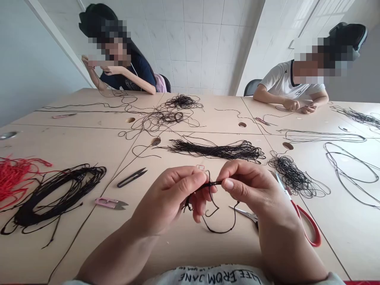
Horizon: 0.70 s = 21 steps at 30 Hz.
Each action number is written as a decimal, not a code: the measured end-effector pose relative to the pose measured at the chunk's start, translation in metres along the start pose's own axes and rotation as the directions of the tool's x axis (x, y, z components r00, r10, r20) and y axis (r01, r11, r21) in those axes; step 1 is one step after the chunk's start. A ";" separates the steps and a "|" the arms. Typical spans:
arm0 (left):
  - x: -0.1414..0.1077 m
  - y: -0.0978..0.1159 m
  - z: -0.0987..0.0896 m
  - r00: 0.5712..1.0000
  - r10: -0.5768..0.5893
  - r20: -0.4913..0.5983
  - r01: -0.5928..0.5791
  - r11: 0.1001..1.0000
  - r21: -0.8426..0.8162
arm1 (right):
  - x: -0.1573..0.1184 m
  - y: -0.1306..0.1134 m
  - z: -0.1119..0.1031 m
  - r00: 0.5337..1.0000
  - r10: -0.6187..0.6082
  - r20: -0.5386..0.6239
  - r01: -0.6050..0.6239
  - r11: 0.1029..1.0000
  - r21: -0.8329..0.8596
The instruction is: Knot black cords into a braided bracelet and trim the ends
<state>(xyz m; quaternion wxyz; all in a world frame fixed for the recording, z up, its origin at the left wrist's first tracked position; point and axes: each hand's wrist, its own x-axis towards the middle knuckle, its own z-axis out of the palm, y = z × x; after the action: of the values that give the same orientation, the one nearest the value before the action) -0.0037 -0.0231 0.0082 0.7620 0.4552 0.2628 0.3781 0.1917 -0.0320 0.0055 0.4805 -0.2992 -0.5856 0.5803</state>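
A thin black cord is stretched between my two hands above the near part of the table, with a loop hanging below and a small loop standing up in the middle. My left hand pinches the cord between thumb and fingers, and short cord ends poke out under it. Thumb and forefinger of my right hand are closed on the same cord, close to the left fingertips. Just beyond my hands lies a long bundle of black cords. Red-handled scissors rest partly behind my right wrist.
Black snips, pink snips, a black cord coil and red cords lie left. Tangled cords and a cord bundle lie farther off. Two people sit across the table, handling cords.
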 end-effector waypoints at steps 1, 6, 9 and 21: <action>0.000 0.000 0.001 1.000 -0.018 0.008 0.018 0.999 -0.029 | 0.000 -0.002 0.000 1.000 0.010 0.001 -0.010 1.000 0.007; -0.003 0.001 0.002 1.000 -0.013 0.019 0.014 0.999 -0.044 | 0.000 -0.003 0.002 1.000 0.004 0.006 -0.004 0.999 0.044; -0.005 0.000 -0.002 1.000 0.019 0.023 -0.021 0.998 0.066 | 0.001 -0.002 0.003 1.000 -0.003 0.010 0.003 1.000 0.028; 0.000 -0.001 0.004 0.918 0.383 -0.105 -0.244 0.752 0.612 | -0.006 0.005 0.007 0.974 -0.197 -0.109 0.126 0.880 -0.459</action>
<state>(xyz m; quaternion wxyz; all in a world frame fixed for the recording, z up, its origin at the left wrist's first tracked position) -0.0006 -0.0256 0.0087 0.4741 0.6601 0.3701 0.4500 0.1865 -0.0396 0.0008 0.4886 -0.3954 -0.6881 0.3626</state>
